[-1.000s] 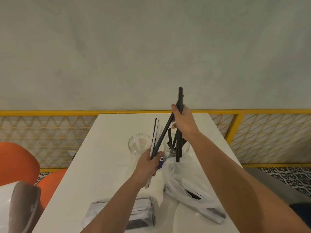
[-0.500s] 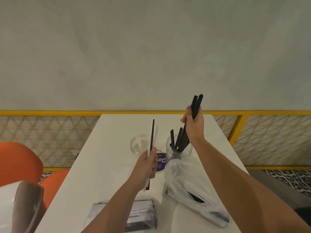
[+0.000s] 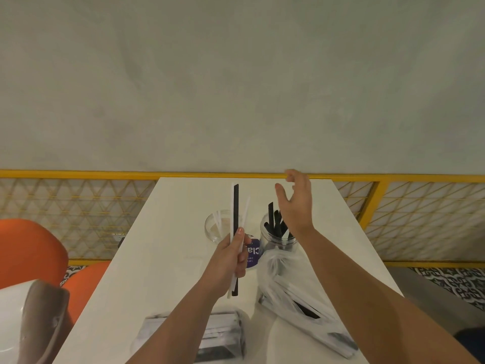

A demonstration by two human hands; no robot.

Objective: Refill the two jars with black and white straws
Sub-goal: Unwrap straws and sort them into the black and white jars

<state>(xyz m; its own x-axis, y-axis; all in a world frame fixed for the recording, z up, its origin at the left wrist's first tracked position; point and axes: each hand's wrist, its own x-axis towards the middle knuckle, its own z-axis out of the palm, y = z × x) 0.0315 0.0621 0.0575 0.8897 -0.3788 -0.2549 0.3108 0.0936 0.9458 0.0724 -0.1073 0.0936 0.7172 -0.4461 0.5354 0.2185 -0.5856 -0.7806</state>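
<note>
Our left hand (image 3: 231, 261) grips one black straw (image 3: 236, 206) and some white straws (image 3: 232, 203) upright over the table (image 3: 162, 258) middle. Our right hand (image 3: 295, 206) hangs empty, fingers spread, above the black-straw jar (image 3: 275, 244) toward the right edge. We should pinch the black one out alone, then drop the whites into the white-straw jar (image 3: 213, 228).

A white table (image 3: 162, 258) carries two clear jars side by side towards its far end, the left jar (image 3: 214, 229) with white straws (image 3: 217, 222), the right jar (image 3: 273, 243) with black straws (image 3: 277, 224). A purple round label (image 3: 253, 254) lies between them. A crumpled plastic bag (image 3: 286, 282) lies in front of the right jar, and a clear packet (image 3: 223, 334) at the near edge.
</note>
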